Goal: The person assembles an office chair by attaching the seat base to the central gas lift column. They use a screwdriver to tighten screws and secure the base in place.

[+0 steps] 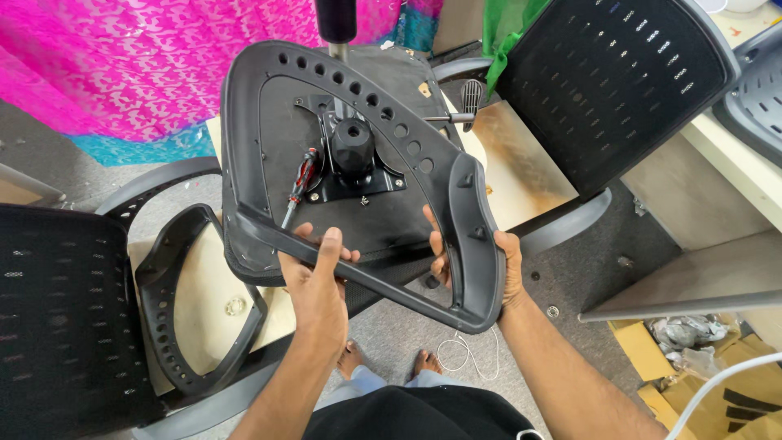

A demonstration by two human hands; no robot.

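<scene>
At frame centre, both hands gripped a black plastic armrest frame (358,163) with a row of holes, held over an upturned seat base (383,220). Left hand (318,281) clasped its lower bar; right hand (489,269) wrapped its right corner. A red-handled screwdriver (300,186) lay on the base beside the black mounting plate (354,175). A second armrest (175,301) rested lower left.

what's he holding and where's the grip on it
Both hands hold the black armrest frame: left hand on its lower bar, right hand at its lower right corner.
</scene>
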